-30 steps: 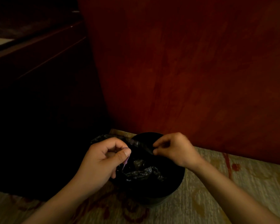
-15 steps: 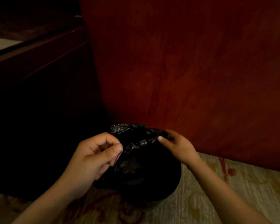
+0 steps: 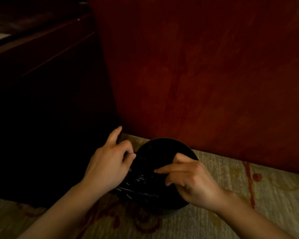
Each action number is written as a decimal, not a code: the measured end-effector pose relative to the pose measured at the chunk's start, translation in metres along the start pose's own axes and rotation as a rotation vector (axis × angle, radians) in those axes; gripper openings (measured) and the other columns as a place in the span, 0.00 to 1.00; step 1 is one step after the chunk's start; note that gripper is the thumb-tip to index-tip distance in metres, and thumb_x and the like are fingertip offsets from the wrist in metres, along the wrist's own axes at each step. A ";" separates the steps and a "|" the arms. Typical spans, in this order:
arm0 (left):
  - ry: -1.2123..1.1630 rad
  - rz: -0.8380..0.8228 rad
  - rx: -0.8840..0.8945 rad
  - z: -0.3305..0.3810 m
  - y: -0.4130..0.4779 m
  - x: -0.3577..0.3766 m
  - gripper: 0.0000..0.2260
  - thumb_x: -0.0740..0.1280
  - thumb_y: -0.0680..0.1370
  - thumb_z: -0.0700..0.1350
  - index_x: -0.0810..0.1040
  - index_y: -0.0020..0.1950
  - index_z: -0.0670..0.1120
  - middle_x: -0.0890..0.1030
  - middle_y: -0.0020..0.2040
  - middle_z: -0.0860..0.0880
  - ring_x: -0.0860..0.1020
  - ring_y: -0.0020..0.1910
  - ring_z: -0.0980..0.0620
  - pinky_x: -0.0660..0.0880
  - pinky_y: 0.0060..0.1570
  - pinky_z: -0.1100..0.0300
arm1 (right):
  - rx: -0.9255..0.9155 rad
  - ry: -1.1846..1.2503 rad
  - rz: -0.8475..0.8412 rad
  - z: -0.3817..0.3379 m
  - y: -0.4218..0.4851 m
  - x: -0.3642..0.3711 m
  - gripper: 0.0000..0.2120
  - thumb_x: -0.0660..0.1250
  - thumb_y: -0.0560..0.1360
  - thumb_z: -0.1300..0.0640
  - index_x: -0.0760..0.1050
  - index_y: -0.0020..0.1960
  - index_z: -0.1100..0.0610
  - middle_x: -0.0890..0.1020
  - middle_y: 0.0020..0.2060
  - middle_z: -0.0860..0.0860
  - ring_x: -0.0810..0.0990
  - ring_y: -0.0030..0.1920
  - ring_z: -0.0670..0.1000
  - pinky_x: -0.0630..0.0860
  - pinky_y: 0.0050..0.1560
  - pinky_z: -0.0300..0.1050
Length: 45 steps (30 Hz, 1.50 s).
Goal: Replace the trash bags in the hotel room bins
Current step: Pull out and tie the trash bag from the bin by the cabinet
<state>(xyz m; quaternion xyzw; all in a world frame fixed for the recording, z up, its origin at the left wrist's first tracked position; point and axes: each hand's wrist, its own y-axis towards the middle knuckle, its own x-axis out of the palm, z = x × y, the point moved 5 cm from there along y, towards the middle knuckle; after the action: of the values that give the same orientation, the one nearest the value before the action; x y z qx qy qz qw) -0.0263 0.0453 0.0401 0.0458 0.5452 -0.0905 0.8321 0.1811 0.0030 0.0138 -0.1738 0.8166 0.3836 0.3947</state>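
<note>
The round black bin (image 3: 171, 140) stands on the carpet (image 3: 269, 197), low in my view at about 6 o'clock, very near to the red-brown wooden panel (image 3: 197, 75) behind it. I read the bin's mouth as a clock, with 12 on the panel side. The black trash bag (image 3: 138, 187) is inside the bin. Its crinkled, shiny plastic gathers toward 7 and 8 o'clock, where it comes over the rim and down the outside. My left hand (image 3: 108, 167) is at 9 o'clock of the rim. The thumb and a curled finger pinch the edge of the bag there, and one finger (image 3: 116, 133) sticks out straight toward 11 o'clock, touching nothing that I can see. My right hand (image 3: 197, 186) lies over the mouth at about 4 o'clock. Its index finger (image 3: 164, 170) points straight across toward 9 o'clock, on top of the plastic, the thumb stands up toward 12, and the other fingers are curled under. In this dim light I cannot tell if this hand really grips the bag or only rests on it. The two hands are apart, with bag between them. At 10 o'clock of my view stands dark wooden furniture (image 3: 41, 66), mostly in shadow. The carpet is beige with red marks.
</note>
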 end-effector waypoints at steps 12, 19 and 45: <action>-0.209 -0.341 0.061 0.003 0.002 0.026 0.08 0.68 0.78 0.53 0.77 0.39 0.55 0.72 0.23 0.54 0.67 0.20 0.55 0.60 0.23 0.61 | 0.266 0.172 -0.024 0.031 -0.012 -0.024 0.06 0.71 0.73 0.57 0.78 0.38 0.51 0.78 0.35 0.43 0.76 0.42 0.44 0.75 0.40 0.48; -0.281 -0.117 0.128 0.012 0.002 0.016 0.05 0.73 0.75 0.51 0.81 0.39 0.57 0.79 0.36 0.61 0.77 0.35 0.60 0.69 0.30 0.67 | 0.448 -0.081 -0.320 0.043 -0.002 -0.006 0.35 0.53 0.70 0.23 0.82 0.60 0.45 0.72 0.36 0.35 0.71 0.46 0.42 0.63 0.47 0.41; -0.367 0.184 0.266 0.007 -0.002 -0.008 0.03 0.75 0.73 0.44 0.84 0.42 0.52 0.82 0.43 0.60 0.81 0.44 0.59 0.75 0.41 0.68 | 0.740 0.203 -0.162 0.056 -0.003 -0.017 0.07 0.72 0.76 0.50 0.84 0.53 0.48 0.85 0.47 0.41 0.83 0.47 0.40 0.81 0.50 0.48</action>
<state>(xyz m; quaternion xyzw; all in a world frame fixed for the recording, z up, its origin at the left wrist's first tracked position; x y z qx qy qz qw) -0.0239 0.0427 0.0503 0.1871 0.3615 -0.0920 0.9088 0.2226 0.0440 0.0038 -0.1208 0.9183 0.0116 0.3768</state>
